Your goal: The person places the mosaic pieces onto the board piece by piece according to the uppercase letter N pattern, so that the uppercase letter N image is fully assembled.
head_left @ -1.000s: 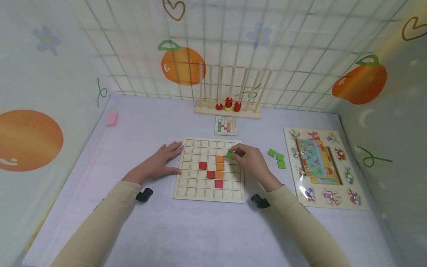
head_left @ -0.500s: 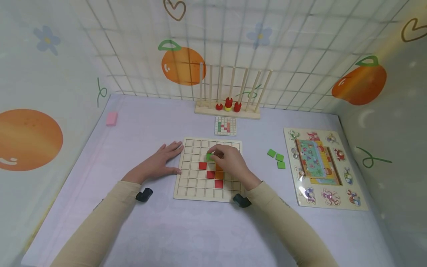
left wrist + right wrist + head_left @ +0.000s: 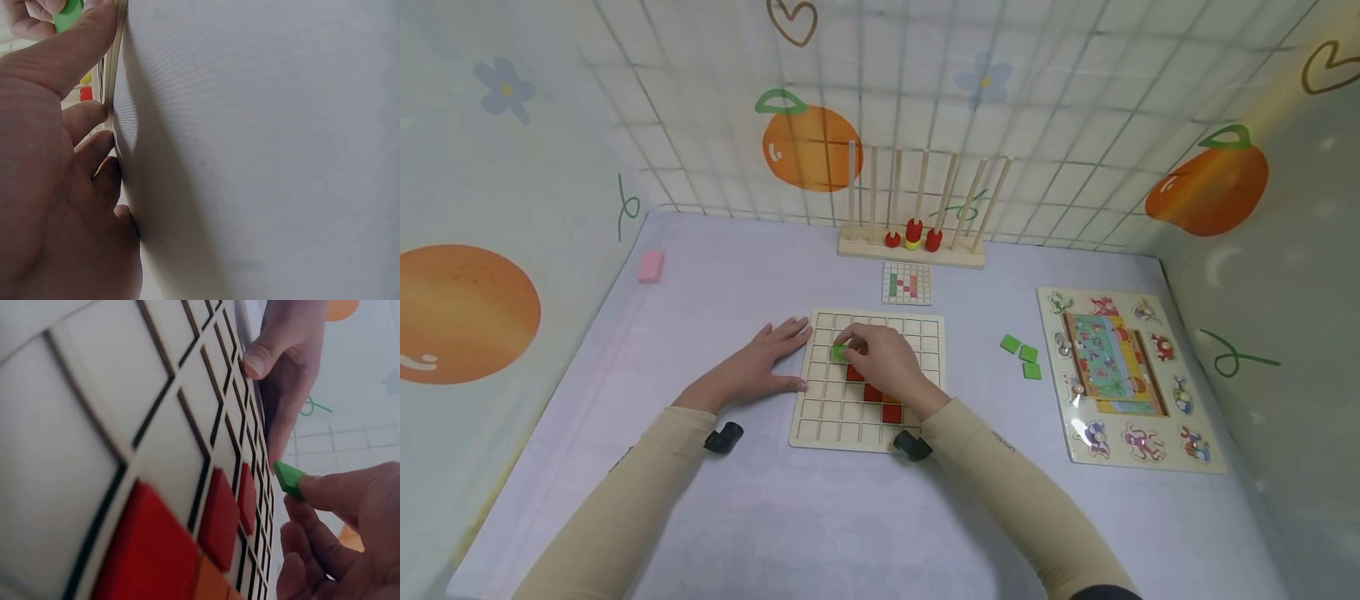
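A green square tile [image 3: 289, 480] is pinched between the thumb and fingers of my right hand [image 3: 883, 358], just above the upper left part of the wooden grid board [image 3: 820, 432]. My left hand [image 3: 748, 371] lies with spread, straight fingers along the board's left edge, thumb and fingertips touching it. Red tiles [image 3: 892, 413] sit in a diagonal line in the board's cells. Orange tiles [image 3: 206, 581] stand beside them, mostly hidden in the head view by my right hand.
Several loose green tiles [image 3: 1031, 354] lie right of the board. Behind it are a small pattern card [image 3: 906, 283] and a peg rack [image 3: 912, 248] with red and yellow beads. A picture puzzle board [image 3: 1180, 442] is at right, a pink block [image 3: 651, 267] at far left.
My right hand has carried the green tile leftward across the board, from its right side to its upper left part. The left hand has stayed in place.
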The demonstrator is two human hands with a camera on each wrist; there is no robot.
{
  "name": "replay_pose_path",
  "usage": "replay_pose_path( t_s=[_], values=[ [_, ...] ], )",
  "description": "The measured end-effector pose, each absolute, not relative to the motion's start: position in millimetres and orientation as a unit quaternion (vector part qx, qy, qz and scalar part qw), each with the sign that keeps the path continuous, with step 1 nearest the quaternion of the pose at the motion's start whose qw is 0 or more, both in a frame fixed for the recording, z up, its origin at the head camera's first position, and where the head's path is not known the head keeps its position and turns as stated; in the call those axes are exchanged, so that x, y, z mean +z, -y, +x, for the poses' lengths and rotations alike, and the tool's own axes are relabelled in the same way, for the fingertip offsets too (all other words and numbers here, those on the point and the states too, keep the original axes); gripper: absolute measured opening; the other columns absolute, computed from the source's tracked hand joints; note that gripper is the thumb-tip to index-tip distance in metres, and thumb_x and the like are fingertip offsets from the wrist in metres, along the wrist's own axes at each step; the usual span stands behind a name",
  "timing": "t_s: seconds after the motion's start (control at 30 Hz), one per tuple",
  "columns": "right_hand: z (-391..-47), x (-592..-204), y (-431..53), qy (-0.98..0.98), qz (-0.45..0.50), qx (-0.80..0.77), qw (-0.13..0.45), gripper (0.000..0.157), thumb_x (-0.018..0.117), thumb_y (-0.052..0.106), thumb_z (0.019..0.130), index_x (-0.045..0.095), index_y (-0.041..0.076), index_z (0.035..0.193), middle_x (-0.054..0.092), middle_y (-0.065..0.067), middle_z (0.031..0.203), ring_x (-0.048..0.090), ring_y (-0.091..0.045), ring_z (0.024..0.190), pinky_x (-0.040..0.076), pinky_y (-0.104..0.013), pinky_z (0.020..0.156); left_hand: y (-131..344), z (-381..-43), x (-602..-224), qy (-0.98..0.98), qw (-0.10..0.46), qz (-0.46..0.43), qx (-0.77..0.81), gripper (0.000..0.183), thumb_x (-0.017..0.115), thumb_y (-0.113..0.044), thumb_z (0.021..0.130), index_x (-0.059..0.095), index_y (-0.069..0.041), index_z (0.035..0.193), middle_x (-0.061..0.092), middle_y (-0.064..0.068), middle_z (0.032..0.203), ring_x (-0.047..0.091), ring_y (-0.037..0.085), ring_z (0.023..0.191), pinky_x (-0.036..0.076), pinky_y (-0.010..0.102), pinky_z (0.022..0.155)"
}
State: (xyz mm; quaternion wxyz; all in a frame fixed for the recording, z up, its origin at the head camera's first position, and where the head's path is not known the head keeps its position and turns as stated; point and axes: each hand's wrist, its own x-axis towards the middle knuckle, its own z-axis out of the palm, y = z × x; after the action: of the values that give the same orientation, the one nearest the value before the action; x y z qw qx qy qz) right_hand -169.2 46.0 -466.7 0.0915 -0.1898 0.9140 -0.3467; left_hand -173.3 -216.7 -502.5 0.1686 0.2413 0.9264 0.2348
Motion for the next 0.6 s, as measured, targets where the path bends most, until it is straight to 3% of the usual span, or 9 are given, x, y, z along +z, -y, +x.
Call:
replay_pose_path(
  t_s=[0.37,0.6],
  values=[
    [-171.8,-473.3,-32.1,-0.939,-0.179,-0.283,0.079,0.015,0.072,0.024,0.097,0.075,0.024,0.111,0.069,0.007,0.088,0.059,-0.010,0.076,0.050,-0.023,0.059,215.5,-171.9,-499.9,-0.924,0.165,0.248,0.239,0.099,0.074,-0.057,0.086,0.025,-0.017,0.163,0.012,-0.001,0.171,0.005,0.023,0.157,-0.002,0.043,0.129],
    [-172.3,-475.2,-31.4,-0.946,-0.177,-0.261,0.074,0.016,0.073,0.024,0.096,0.077,0.024,0.112,0.063,0.005,0.094,0.057,-0.012,0.081,0.051,-0.024,0.061,215.4,-172.3,-499.8,-0.925,0.164,0.247,0.236,0.099,0.074,-0.057,0.086,0.025,-0.017,0.163,0.012,-0.001,0.171,0.005,0.023,0.157,-0.002,0.044,0.129]
  ],
)
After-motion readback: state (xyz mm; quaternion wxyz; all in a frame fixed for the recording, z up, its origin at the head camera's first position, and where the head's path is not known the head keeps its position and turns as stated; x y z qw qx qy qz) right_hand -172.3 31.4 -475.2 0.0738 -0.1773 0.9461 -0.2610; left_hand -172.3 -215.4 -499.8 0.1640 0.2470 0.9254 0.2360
